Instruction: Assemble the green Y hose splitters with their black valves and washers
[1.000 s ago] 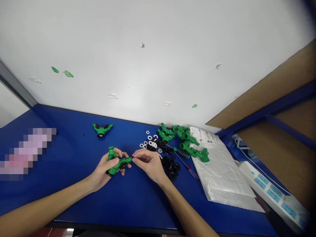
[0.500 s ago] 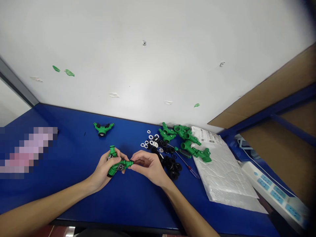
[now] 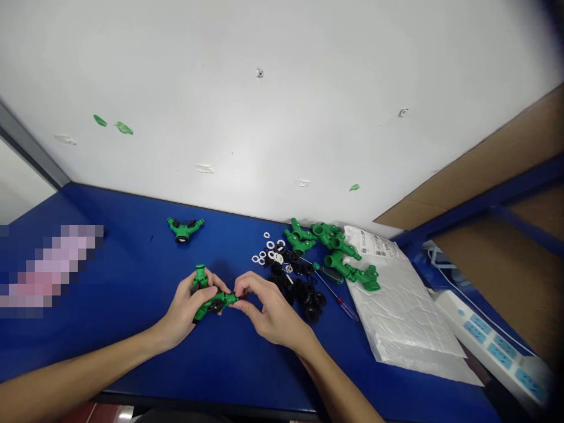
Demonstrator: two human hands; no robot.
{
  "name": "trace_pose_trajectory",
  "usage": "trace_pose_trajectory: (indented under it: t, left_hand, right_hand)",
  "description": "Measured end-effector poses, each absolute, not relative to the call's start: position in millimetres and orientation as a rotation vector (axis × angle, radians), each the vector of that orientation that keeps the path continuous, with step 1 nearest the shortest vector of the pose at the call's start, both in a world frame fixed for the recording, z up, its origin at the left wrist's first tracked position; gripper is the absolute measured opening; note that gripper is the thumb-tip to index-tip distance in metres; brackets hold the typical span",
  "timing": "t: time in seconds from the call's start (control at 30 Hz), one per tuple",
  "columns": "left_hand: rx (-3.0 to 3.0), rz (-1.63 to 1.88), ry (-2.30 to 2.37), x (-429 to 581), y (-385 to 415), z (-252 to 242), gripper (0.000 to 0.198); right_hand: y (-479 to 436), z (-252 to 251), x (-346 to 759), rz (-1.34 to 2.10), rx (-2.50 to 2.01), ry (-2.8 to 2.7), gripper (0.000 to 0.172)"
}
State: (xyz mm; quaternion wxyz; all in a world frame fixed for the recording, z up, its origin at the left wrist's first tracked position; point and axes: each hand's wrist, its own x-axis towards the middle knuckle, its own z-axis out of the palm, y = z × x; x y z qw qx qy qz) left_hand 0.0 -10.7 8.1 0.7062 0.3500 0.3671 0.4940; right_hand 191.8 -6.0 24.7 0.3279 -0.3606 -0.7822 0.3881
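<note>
My left hand is wrapped round a green Y-shaped hose connector just above the blue table. One green arm sticks up past my thumb, another points right. My right hand pinches at the tip of that right arm, fingers pressed together; what sits between them is too small to make out. Just right of my hands lie black rings and white washers.
A second green Y connector lies alone at the back left. A heap of green connectors sits by a white padded bag. A red-tipped screwdriver lies beside the rings. A white power strip is at the right edge.
My right hand has closed in on the connector's right tip and curled more tightly over it. My left hand has turned the connector slightly. The view has shifted a little.
</note>
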Motion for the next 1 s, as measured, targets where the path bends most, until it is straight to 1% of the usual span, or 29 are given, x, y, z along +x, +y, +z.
trace_pose_trajectory:
  t: [0.03,0.13,0.27,0.37,0.53,0.67,0.83,0.9,1.0]
  left_hand:
    - [0.768,1.099,0.807,-0.1,-11.3,8.1,0.023]
    - [0.741,1.100,0.777,-0.7,-12.6,8.8,0.023]
    - [0.743,1.112,0.761,-1.5,-11.9,9.9,0.023]
    - [0.750,1.127,0.767,-1.7,-10.0,9.9,0.021]
    - [0.796,1.164,0.770,-2.1,-9.4,6.8,0.021]
    - [0.825,1.150,0.758,-4.7,-10.9,2.6,0.020]
    - [0.857,1.106,0.694,-5.9,-8.2,-0.1,0.026]
    - [0.876,1.096,0.643,-5.5,-6.2,-1.4,0.030]
    - [0.893,1.086,0.570,-5.1,-4.5,-2.7,0.033]
  right_hand:
    - [-6.5,24.7,191.5,1.012,-0.926,-2.036,0.003]
    - [-8.1,21.0,189.8,1.017,-0.865,-1.975,0.014]
    - [-9.4,13.1,187.1,0.982,-0.827,-1.834,0.019]
    - [-9.7,8.6,184.9,1.048,-0.844,-1.713,0.025]
    - [-9.2,3.2,181.2,1.100,-0.911,-1.484,0.021]
    - [-8.7,4.4,180.5,0.952,-0.887,-1.592,0.016]
    - [-8.8,6.7,181.4,0.638,-0.833,-1.742,0.023]
    - [-8.3,6.9,182.0,0.620,-0.833,-1.747,0.025]
    - [-7.5,6.8,182.8,0.708,-0.867,-1.712,0.025]
